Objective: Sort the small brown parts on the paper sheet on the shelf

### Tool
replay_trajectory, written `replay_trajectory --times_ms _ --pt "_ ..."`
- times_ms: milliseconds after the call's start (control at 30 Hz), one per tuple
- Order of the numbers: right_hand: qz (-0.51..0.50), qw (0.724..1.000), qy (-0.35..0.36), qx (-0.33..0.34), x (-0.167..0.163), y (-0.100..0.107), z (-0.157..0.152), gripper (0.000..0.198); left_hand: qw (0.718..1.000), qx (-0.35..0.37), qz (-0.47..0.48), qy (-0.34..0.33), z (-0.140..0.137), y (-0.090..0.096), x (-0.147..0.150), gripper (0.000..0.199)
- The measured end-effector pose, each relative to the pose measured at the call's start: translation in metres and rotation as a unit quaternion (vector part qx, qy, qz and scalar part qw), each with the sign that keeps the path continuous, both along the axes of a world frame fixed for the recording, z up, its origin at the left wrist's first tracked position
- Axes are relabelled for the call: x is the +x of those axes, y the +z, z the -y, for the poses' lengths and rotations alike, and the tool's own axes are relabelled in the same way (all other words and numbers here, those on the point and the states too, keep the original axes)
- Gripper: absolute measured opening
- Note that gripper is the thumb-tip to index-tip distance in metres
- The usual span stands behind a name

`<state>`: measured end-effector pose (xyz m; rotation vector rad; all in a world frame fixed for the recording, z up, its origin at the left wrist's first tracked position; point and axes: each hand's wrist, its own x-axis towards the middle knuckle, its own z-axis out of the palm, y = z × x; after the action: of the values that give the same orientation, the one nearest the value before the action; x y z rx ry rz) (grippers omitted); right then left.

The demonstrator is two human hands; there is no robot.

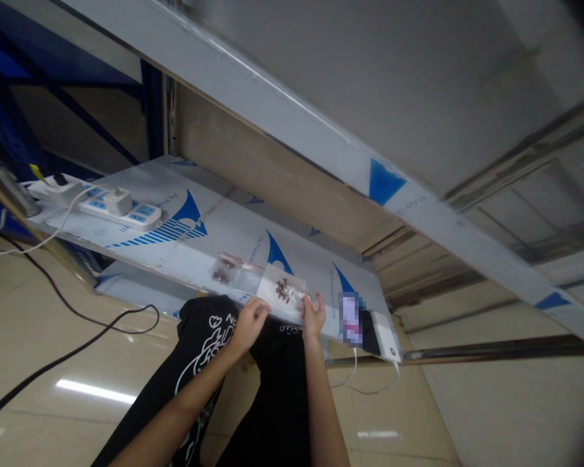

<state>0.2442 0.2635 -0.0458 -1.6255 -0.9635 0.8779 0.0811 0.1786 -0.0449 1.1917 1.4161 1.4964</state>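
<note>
A white sheet of paper lies on the film-covered shelf at its front edge, with a small heap of brown pieces on it. My left hand rests at the sheet's near left corner, fingers curled together; whatever they pinch is too small to make out. At the sheet's right side is my right hand, its thumb and fingers closing at a shiny clear plastic bag beside the brown pieces. Left of the paper lie a small clear bag with dark contents and another clear bag.
The metal shelf carries a white power strip with plugs at the left. At the right lie a phone and a white device, both with cables. A higher shelf edge crosses above. Black cable hangs at left.
</note>
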Motion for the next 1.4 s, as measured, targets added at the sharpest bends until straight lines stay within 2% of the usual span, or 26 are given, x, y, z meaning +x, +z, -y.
replay_trajectory --times_ms 67,233,500,767,1000,1167,1400 --pt "0.012 1.000 0.004 -0.006 -0.002 -0.002 0.000 0.077 1.000 -0.002 -0.006 0.000 0.000 -0.001 0.001 0.016" --pt "0.026 0.999 0.014 -0.024 -0.007 -0.008 -0.004 0.055 1.000 -0.004 -0.025 0.000 -0.001 -0.003 0.003 0.017" --pt "-0.010 1.000 0.009 -0.011 -0.011 -0.011 -0.006 0.050 0.999 -0.007 -0.040 -0.004 -0.002 -0.002 0.008 0.017" --pt "0.007 1.000 0.000 0.006 -0.009 -0.006 0.001 0.054 0.998 -0.013 -0.053 -0.014 0.000 0.000 0.016 0.019" --pt "-0.024 0.998 -0.033 0.040 -0.005 -0.001 0.004 0.054 0.997 -0.020 -0.073 -0.028 0.001 -0.004 0.020 0.018" --pt "-0.026 0.998 -0.048 0.032 -0.003 0.000 0.005 0.058 0.997 -0.024 -0.075 -0.021 0.001 -0.003 0.019 0.019" --pt "-0.093 0.994 -0.034 0.034 -0.003 -0.001 0.006 0.056 0.996 -0.022 -0.083 -0.034 0.006 -0.003 0.020 0.021"
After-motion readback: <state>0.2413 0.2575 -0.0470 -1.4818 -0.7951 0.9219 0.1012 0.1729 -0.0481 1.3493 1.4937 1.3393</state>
